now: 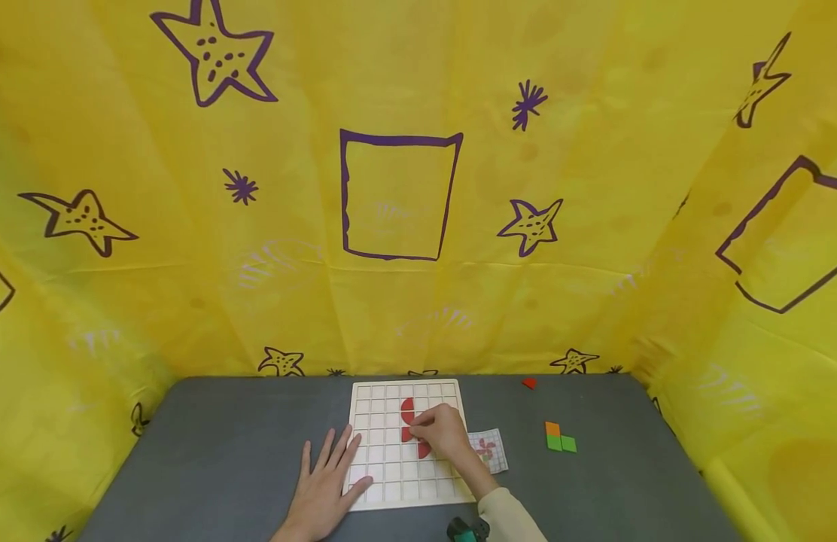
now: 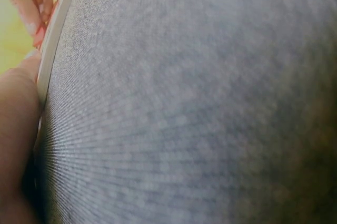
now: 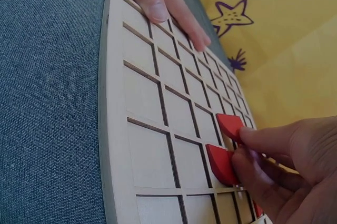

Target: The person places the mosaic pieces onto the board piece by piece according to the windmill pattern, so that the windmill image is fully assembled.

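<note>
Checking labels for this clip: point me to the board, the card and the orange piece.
Board (image 1: 392, 454): head view, a bare cell near its middle.
Card (image 1: 487, 449): head view, the printed pattern near its middle.
Orange piece (image 1: 552, 429): head view, the middle of its top face.

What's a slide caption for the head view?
Right hand pinches a red quarter-circle piece at a gridded wooden board; left hand spread across its left edge.

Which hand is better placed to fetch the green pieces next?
Probably the right hand: the green pieces lie right of the board, nearer it. The left hand rests across the board's left edge. The right would first need to release the red piece it pinches.
</note>
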The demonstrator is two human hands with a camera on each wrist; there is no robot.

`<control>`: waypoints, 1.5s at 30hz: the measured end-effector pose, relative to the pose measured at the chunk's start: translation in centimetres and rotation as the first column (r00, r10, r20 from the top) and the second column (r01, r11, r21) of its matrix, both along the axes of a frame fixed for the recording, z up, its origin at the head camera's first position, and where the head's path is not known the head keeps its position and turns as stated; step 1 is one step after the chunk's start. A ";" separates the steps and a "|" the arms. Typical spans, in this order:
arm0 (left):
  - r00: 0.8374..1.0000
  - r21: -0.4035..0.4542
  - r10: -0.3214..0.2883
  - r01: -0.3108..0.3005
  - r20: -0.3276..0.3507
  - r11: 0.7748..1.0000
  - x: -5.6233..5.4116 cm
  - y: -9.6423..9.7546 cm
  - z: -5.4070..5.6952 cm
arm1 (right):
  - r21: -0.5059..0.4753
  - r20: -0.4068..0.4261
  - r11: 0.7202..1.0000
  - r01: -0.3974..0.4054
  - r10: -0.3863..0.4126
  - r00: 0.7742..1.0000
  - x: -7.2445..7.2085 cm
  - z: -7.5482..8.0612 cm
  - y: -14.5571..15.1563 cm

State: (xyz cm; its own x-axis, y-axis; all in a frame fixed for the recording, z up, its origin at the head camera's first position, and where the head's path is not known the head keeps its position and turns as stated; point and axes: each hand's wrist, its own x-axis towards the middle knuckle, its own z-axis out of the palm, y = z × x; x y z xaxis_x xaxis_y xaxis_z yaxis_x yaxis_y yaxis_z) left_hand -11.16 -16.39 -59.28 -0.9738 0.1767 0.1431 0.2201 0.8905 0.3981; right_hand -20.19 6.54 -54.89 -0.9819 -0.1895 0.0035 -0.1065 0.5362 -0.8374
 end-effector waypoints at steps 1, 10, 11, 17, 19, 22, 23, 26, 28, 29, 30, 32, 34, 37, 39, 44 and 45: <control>1.000 -0.004 0.004 -0.004 0.012 1.000 0.0 0.0 0.1 | 0.009 -0.007 1.000 0.001 -0.001 1.000 0.0 0.0 0.0; 0.995 -0.048 0.025 -0.020 0.100 0.999 -0.3 0.1 0.4 | 0.040 -0.050 0.999 0.011 -0.009 0.999 -0.1 -0.2 -0.3; 0.994 -0.050 0.026 -0.021 0.103 0.999 -0.3 0.1 0.4 | 0.043 -0.055 0.999 0.014 -0.011 0.998 -0.1 -0.2 -0.3; 0.994 -0.064 0.030 -0.023 0.108 0.998 -0.3 0.1 0.3 | 0.068 -0.083 0.997 0.041 -0.036 0.996 0.2 -0.4 -0.6; 0.994 -0.063 0.030 -0.023 0.107 0.998 -0.4 0.1 0.2 | 0.072 -0.094 0.996 0.051 -0.044 0.995 0.3 -0.4 -0.6; 0.994 -0.061 0.030 -0.023 0.109 0.998 -0.4 0.1 0.2 | 0.071 -0.100 0.996 0.055 -0.048 0.994 0.4 -0.4 -0.7; 0.993 -0.061 0.030 -0.023 0.110 0.998 -0.4 0.1 0.2 | 0.069 -0.097 0.996 0.055 -0.048 0.994 0.5 -0.4 -0.7; 0.993 -0.057 0.030 -0.024 0.112 0.998 -0.4 0.1 0.3 | 0.059 -0.108 0.997 0.046 -0.039 0.993 0.5 -0.3 -0.8; 0.994 -0.053 0.030 -0.025 0.109 0.998 -0.4 0.1 0.2 | 0.058 -0.107 0.997 0.046 -0.040 0.993 0.5 -0.2 -0.9; 0.994 -0.053 0.029 -0.024 0.107 0.998 -0.4 0.1 0.2 | 0.056 -0.111 0.997 0.045 -0.039 0.993 0.6 -0.3 -0.9; 0.994 -0.055 0.029 -0.023 0.103 0.998 -0.4 0.1 0.1 | 0.051 -0.114 0.998 0.041 -0.035 0.993 0.5 -0.3 -0.9; 0.995 -0.058 0.028 -0.022 0.099 0.998 -0.4 0.2 -0.1 | 0.046 -0.110 0.998 0.035 -0.030 0.993 0.6 -0.4 -1.0; 0.995 -0.061 0.028 -0.022 0.095 0.998 -0.4 0.2 -0.2 | 0.043 -0.105 0.999 0.028 -0.024 0.994 0.6 -0.4 -1.1; 0.995 -0.061 0.030 -0.025 0.094 0.998 -0.3 0.2 -0.2 | 0.038 -0.103 0.999 0.022 -0.018 0.995 0.6 -0.5 -1.2; 0.995 -0.061 0.033 -0.027 0.090 0.998 -0.3 0.2 -0.2 | 0.041 -0.105 0.999 0.023 -0.019 0.994 0.6 -0.6 -1.3; 0.996 -0.054 0.033 -0.028 0.079 0.998 -0.3 0.2 0.0 | 0.049 -0.131 0.998 0.025 -0.018 0.991 0.5 -0.7 -1.4; 0.996 -0.051 0.031 -0.027 0.079 0.998 -0.3 0.2 0.0 | 0.045 -0.137 0.999 0.023 -0.017 0.990 0.5 -0.7 -1.4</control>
